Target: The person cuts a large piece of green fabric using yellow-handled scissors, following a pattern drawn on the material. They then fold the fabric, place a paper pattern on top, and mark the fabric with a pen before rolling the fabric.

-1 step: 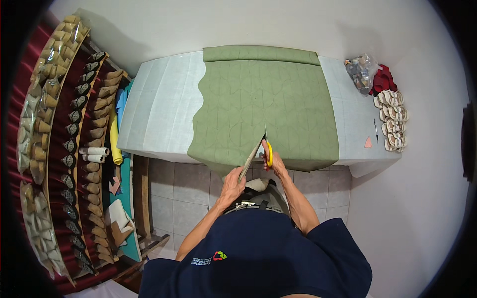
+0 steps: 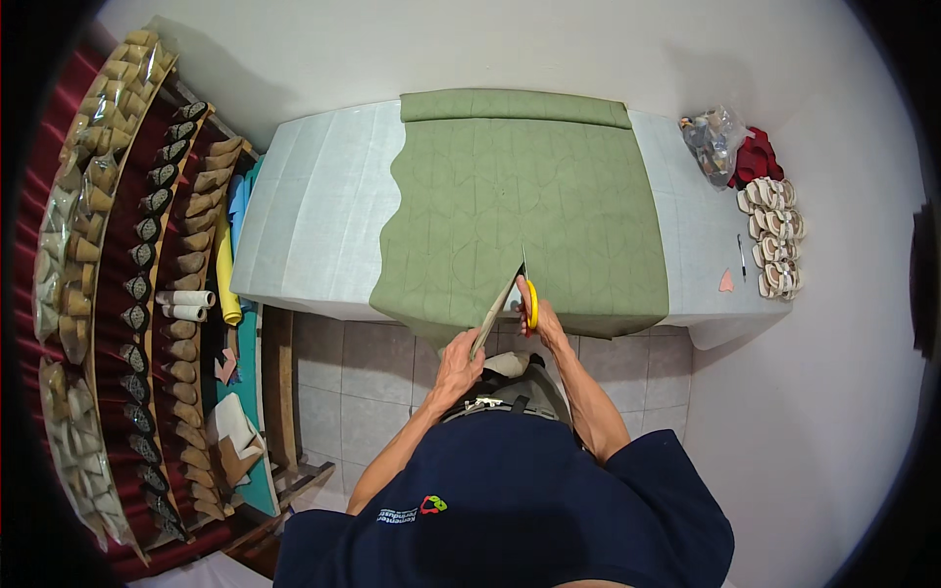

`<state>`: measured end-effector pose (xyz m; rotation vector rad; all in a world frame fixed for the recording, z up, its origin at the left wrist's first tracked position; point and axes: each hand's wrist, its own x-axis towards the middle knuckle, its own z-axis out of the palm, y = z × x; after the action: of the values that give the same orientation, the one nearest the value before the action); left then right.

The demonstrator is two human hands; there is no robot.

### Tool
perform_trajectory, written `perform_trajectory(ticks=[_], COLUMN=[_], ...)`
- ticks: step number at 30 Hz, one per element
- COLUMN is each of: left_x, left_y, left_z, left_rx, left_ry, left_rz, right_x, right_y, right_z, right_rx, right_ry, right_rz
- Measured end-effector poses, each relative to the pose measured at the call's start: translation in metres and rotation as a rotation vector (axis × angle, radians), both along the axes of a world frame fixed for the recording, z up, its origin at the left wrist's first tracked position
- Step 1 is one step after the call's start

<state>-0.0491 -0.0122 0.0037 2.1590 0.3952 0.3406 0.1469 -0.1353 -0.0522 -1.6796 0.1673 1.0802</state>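
Left grip first, as it is nearest the body: the bare left hand (image 2: 458, 365) is clamped on a raised flap of an olive-green flexible sheet marked with faint curved outlines (image 2: 529, 186). Just beyond it, the right hand (image 2: 544, 321) is closed around the yellow handles of a pair of scissors (image 2: 532, 306), the metal blades pointing toward the far edge; how wide they stand apart, I cannot tell. The sheet lies across the middle of a desk draped in pale bluish-white cloth (image 2: 314, 216), overhanging its near edge, with a band folded or rolled along the far edge.

Cutting inward from the sheet's near edge appears to be the step in hand. The next move calls for the flap held taut and clear of the blades, and the tips kept on a drawn line.

Toward the desk's near right corner lies a small pink scrap (image 2: 726, 281); pale strapped sandals (image 2: 774, 235) line the right edge, and a clear plastic bag (image 2: 716, 142) sits by the far right corner.
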Motion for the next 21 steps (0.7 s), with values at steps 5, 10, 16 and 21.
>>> perform_trajectory(ticks=[5, 10, 16, 21], left_x=[-0.002, -0.004, -0.005, -0.007], left_y=[0.003, 0.007, 0.014, 0.016], left_z=[0.003, 0.003, 0.006, 0.006], left_rx=[-0.049, -0.055, -0.062, -0.043], left_ry=[0.074, 0.098, 0.089, -0.006], left_rz=[0.021, 0.032, 0.027, 0.035], right_x=[-0.007, -0.002, 0.015, 0.01], right_y=[0.0, 0.006, 0.012, 0.019], right_z=[0.003, 0.006, -0.002, 0.006], right_rx=[0.035, 0.017, 0.021, -0.006], right_ry=[-0.086, -0.079, -0.078, -0.122], right_rz=[-0.042, -0.047, -0.035, -0.08])
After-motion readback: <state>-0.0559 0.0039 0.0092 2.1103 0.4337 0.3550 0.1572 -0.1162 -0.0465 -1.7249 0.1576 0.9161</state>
